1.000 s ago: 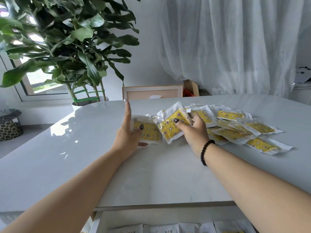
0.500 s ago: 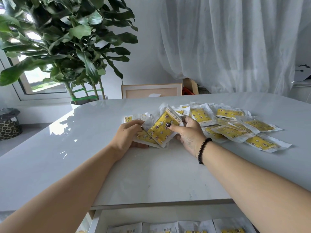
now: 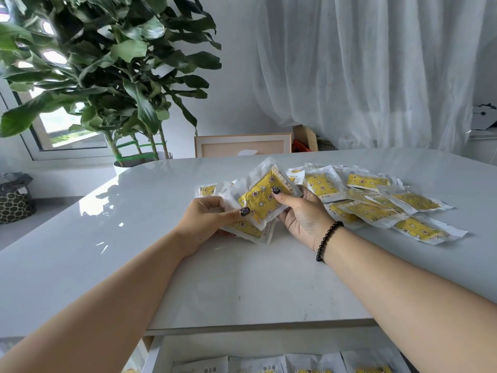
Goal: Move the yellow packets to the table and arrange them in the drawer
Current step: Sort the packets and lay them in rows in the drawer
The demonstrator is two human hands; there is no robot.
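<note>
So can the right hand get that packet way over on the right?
Probably yes. The right hand is gripping a small stack of packets, but the far packet lies uncovered on the table, with nothing in between.

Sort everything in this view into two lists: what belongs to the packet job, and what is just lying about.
Job:
held packets, gripped by left hand and right hand
loose packets on the table
open drawer with a row of packets

Lying about:
potted plant
picture frame
curtain
patterned basket
</note>
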